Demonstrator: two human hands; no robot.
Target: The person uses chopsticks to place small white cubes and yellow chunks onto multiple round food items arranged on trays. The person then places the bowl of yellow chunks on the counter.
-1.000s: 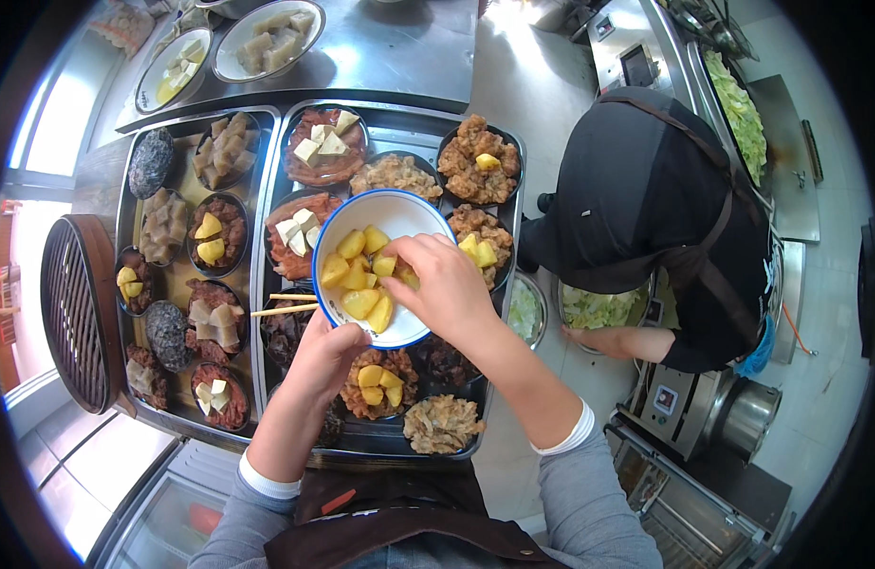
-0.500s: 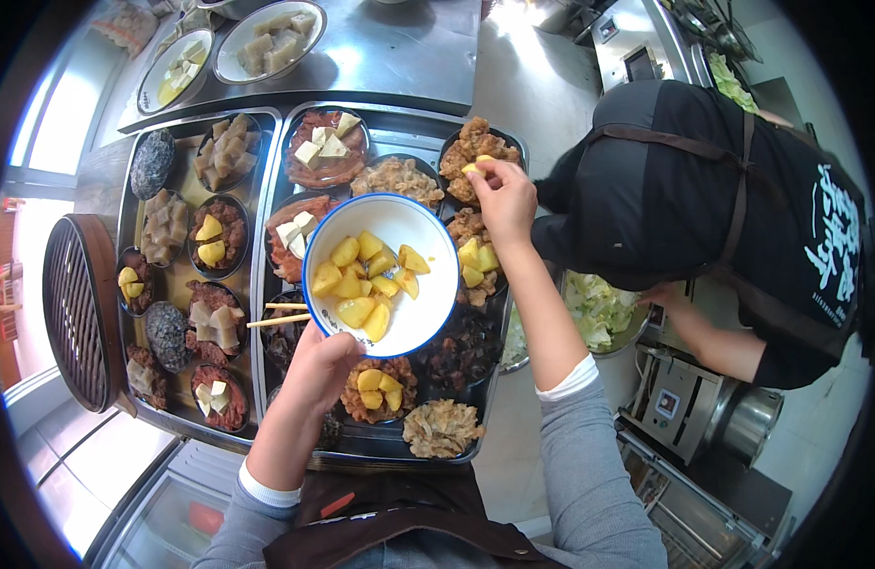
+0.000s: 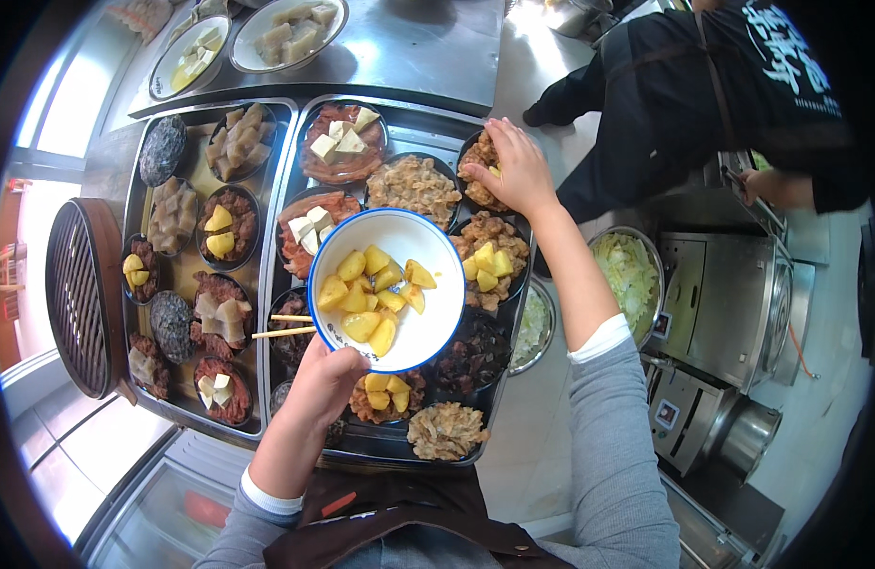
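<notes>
I'm seeing right hand (image 3: 515, 173) going from pinching to cupping far-right fried meat (image 3: 475, 154), potato (image 3: 495, 172) showing — can't tell grip | left hand (image 3: 323, 387) gripping blue-rimmed bowl (image 3: 416, 243)

right hand (image 3: 511, 169) being spread over the far-right fried food (image 3: 476, 154), co-worker (image 3: 667, 100) being seen farther off, more chopped cabbage (image 3: 627, 277) being revealed at right
</notes>
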